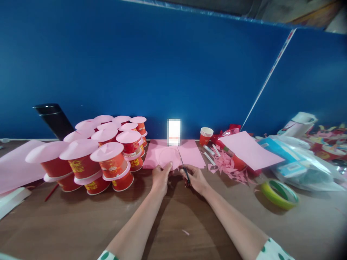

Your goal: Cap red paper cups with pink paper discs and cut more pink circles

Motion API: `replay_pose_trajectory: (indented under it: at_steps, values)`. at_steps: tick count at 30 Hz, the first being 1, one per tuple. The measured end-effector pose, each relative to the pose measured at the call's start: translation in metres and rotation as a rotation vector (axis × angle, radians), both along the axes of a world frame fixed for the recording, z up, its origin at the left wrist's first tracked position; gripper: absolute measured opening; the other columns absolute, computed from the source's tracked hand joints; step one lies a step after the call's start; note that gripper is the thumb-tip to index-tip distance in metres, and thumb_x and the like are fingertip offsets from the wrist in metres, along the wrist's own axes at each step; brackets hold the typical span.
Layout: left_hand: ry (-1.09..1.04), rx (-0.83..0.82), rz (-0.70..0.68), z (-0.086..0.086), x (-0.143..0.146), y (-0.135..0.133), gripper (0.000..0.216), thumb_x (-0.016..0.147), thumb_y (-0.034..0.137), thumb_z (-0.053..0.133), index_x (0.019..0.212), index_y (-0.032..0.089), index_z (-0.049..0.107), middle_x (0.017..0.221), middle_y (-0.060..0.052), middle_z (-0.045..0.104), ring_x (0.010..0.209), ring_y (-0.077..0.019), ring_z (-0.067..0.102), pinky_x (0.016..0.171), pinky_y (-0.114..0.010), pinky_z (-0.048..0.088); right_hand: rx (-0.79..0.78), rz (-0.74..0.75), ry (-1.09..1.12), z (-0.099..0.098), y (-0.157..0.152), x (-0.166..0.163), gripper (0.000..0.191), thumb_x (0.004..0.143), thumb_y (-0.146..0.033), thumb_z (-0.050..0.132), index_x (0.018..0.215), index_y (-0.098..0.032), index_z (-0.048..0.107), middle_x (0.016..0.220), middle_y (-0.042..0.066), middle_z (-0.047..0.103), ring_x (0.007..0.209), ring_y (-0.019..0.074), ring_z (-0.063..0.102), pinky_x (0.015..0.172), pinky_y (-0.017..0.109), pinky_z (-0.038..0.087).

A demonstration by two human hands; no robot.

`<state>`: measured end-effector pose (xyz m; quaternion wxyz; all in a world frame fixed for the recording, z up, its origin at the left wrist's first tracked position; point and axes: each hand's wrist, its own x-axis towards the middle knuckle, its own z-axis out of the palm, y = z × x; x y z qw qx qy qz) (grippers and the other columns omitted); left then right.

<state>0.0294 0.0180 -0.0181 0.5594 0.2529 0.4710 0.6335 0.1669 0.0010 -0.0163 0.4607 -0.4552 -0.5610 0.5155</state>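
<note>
Between thumb and fingers, my left hand (162, 177) pinches a pink paper circle (169, 158) by its near edge. My right hand (195, 178) is closed around the dark handles of a pair of scissors (186, 173). The blades point away from me, along the circle's right side; whether they touch the paper I cannot tell. Behind the hands lie pink paper sheets (192, 151), flat on the brown table (173, 224). Pink paper scraps (226, 162) lie to the right of my right hand.
At left stand stacked red paper cups (108, 168) with pink paper discs, a black flask (55, 119) behind them. To the right are a small cup stack (206, 136), a loose pink sheet (252, 150), a yellow-green tape roll (280, 194) and a plastic bag (306, 169). A blue partition (108, 65) rises behind.
</note>
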Motion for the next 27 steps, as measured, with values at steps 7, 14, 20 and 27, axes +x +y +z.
replay_pose_trajectory:
  at_steps: [7, 14, 20, 27]
  values:
    - [0.006, -0.001, -0.004, 0.0009, -0.0001, -0.0013, 0.036, 0.053, 0.036, 0.077, 0.075, 0.010, 0.063, 0.059, -0.002, 0.062, 0.046, -0.0099, 0.055, 0.047, -0.022, 0.045, 0.009, 0.007, 0.001, -0.0025, 0.0009, 0.0004, 0.035, 0.072, -0.040, 0.064, 0.098, -0.017, 0.063, 0.053, -0.006, 0.047, 0.041, 0.0056, 0.041, 0.037, 0.016, 0.034]
    - [0.004, 0.005, 0.008, 0.0012, 0.0000, -0.0011, 0.036, 0.053, 0.034, 0.077, 0.076, 0.010, 0.064, 0.065, -0.004, 0.065, 0.049, -0.0100, 0.057, 0.048, -0.021, 0.045, 0.025, 0.011, -0.025, -0.0028, 0.0009, 0.0018, 0.036, 0.073, -0.040, 0.063, 0.100, -0.016, 0.063, 0.054, -0.006, 0.046, 0.043, 0.0057, 0.041, 0.037, 0.016, 0.035]
    - [0.007, 0.005, 0.009, 0.0028, -0.0002, -0.0016, 0.035, 0.055, 0.034, 0.076, 0.077, 0.011, 0.064, 0.068, -0.005, 0.066, 0.052, -0.0105, 0.058, 0.047, -0.020, 0.044, 0.005, 0.005, -0.021, -0.0035, 0.0007, 0.0011, 0.037, 0.072, -0.042, 0.063, 0.100, -0.017, 0.063, 0.053, -0.006, 0.046, 0.042, 0.0061, 0.042, 0.036, 0.016, 0.035]
    - [0.024, -0.012, 0.015, 0.0046, -0.0002, -0.0027, 0.034, 0.055, 0.035, 0.075, 0.076, 0.010, 0.064, 0.062, -0.003, 0.064, 0.046, -0.0092, 0.054, 0.044, -0.020, 0.042, 0.027, 0.001, -0.034, -0.0071, 0.0020, 0.0017, 0.038, 0.072, -0.043, 0.063, 0.100, -0.018, 0.063, 0.053, -0.006, 0.046, 0.041, 0.0065, 0.042, 0.036, 0.017, 0.035]
